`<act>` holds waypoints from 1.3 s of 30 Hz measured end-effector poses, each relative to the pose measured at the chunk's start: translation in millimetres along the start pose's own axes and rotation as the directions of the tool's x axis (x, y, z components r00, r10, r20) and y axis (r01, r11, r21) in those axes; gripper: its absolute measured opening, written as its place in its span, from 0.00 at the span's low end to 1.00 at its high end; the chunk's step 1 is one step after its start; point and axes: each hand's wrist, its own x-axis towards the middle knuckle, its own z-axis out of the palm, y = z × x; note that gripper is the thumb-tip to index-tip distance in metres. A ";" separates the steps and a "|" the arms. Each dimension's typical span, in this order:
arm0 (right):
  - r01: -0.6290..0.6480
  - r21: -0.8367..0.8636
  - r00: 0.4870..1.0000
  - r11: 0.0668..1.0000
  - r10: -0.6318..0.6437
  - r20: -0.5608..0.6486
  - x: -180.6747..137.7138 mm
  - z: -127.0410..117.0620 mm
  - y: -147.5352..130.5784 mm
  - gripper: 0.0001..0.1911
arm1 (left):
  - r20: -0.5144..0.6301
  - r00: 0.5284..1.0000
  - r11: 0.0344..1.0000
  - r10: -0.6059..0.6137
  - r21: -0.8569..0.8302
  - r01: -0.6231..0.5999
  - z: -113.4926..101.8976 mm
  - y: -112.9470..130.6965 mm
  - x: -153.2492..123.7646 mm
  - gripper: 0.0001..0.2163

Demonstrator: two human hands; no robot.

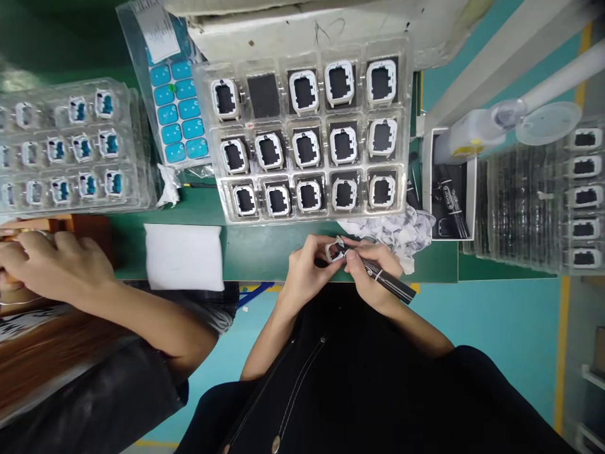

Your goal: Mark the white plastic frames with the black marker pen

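At the front edge of the green table, my left hand (306,268) pinches a small white square frame (333,250) between thumb and fingers. My right hand (375,271) grips a black marker pen (390,282) like a writing tool, its tip end at the frame's right side; whether it touches is too small to tell. Just beyond my hands lies a clear plastic tray (302,173) with rows of similar white frames over dark pads. One pocket in its back row shows only a dark pad (264,96).
Crumpled white paper (409,233) lies right of my hands. A white box (426,189) holds markers and a bottle. Stacked trays (515,208) stand right, more trays (137,157) left. A white pad (184,257) lies near a co-worker's hand (57,265). Blue pieces (179,113) lie behind.
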 end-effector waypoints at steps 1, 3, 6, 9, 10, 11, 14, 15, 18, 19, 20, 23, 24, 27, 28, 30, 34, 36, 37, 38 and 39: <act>0.003 0.000 1.000 1.000 -0.003 0.000 -0.7 -0.3 1.0 0.06 | -0.001 1.000 1.000 0.007 0.002 -0.007 0.1 -0.2 -0.3 0.16; 0.004 0.004 1.000 1.000 -0.004 0.000 -1.7 -0.7 2.8 0.06 | -0.003 1.000 1.000 0.022 0.003 -0.022 0.4 -0.9 -0.7 0.16; 0.000 0.008 1.000 1.000 0.000 0.000 -1.2 -0.4 2.8 0.06 | -0.003 0.999 0.999 0.036 0.005 -0.036 1.4 -2.4 -1.1 0.16; 0.007 0.022 1.000 1.000 -0.007 0.001 1.4 0.5 -0.2 0.06 | -0.002 0.999 0.999 0.045 0.019 -0.045 2.4 -3.3 -1.6 0.16; 0.012 0.028 1.000 1.000 -0.012 -0.003 2.4 0.9 -1.4 0.06 | -0.004 0.999 0.998 0.054 0.024 -0.054 2.7 -3.5 -1.7 0.16; 0.018 0.031 1.000 0.999 -0.018 -0.008 3.3 1.2 -2.6 0.06 | -0.007 0.998 0.997 0.064 0.031 -0.064 2.9 -3.6 -1.7 0.16; 0.063 -0.012 0.998 0.998 -0.063 -0.018 4.8 1.7 -4.6 0.07 | -0.007 0.995 0.993 0.101 0.070 -0.100 2.6 -3.5 -1.6 0.14; 0.090 -0.042 0.996 0.995 -0.090 -0.015 4.9 1.8 -4.7 0.07 | -0.003 0.993 0.989 0.115 0.089 -0.114 2.2 -3.5 -1.5 0.13; 0.201 -0.113 0.979 0.973 -0.201 0.003 4.9 2.1 -3.9 0.06 | 0.005 0.986 0.976 0.168 0.141 -0.167 0.6 -3.6 -1.4 0.11; 0.234 -0.120 0.972 0.965 -0.234 0.009 5.0 2.4 -3.8 0.06 | 0.000 0.983 0.971 0.185 0.154 -0.183 0.2 -3.8 -1.5 0.11; 0.255 -0.123 0.967 0.959 -0.256 0.011 5.3 2.6 -4.1 0.06 | -0.009 0.979 0.967 0.202 0.162 -0.198 0.1 -4.1 -1.7 0.11; 0.226 -0.125 0.974 0.966 -0.226 0.011 6.9 3.0 -6.5 0.07 | -0.042 0.971 0.962 0.236 0.150 -0.228 1.1 -5.4 -2.2 0.12; 0.201 -0.122 0.979 0.972 -0.202 0.006 7.6 2.9 -7.6 0.07 | -0.050 0.970 0.963 0.240 0.138 -0.231 1.7 -5.8 -2.2 0.12; 0.151 -0.091 0.988 0.984 -0.152 -0.008 9.3 2.3 -9.9 0.07 | -0.063 0.970 0.968 0.236 0.103 -0.229 2.8 -6.6 -2.0 0.15; 0.155 -0.081 0.988 0.985 -0.156 -0.007 9.7 2.1 -10.2 0.08 | -0.063 0.970 0.969 0.235 0.097 -0.229 2.8 -6.7 -1.8 0.15; 0.188 -0.072 0.982 0.980 -0.188 0.003 10.0 1.8 -10.2 0.08 | -0.063 0.970 0.969 0.237 0.094 -0.230 2.2 -6.6 -1.4 0.16; 0.214 -0.077 0.977 0.974 -0.214 0.019 9.6 2.2 -9.7 0.08 | -0.075 0.962 0.962 0.261 0.102 -0.253 1.2 -7.1 -1.3 0.16; 0.185 -0.089 0.983 0.979 -0.185 0.003 9.4 2.7 -9.8 0.08 | -0.076 0.963 0.963 0.258 0.104 -0.249 1.4 -7.7 -1.4 0.15; 0.175 -0.092 0.984 0.980 -0.177 -0.007 9.5 3.0 -10.0 0.09 | -0.076 0.965 0.965 0.249 0.101 -0.241 1.6 -7.9 -1.4 0.15; 0.171 -0.092 0.985 0.981 -0.173 -0.015 9.5 3.2 -10.1 0.09 | -0.076 0.968 0.968 0.238 0.096 -0.230 1.8 -8.1 -1.3 0.15; 0.171 -0.086 0.985 0.982 -0.173 -0.016 9.7 3.3 -10.3 0.09 | -0.074 0.971 0.972 0.226 0.086 -0.220 1.8 -8.1 -1.2 0.16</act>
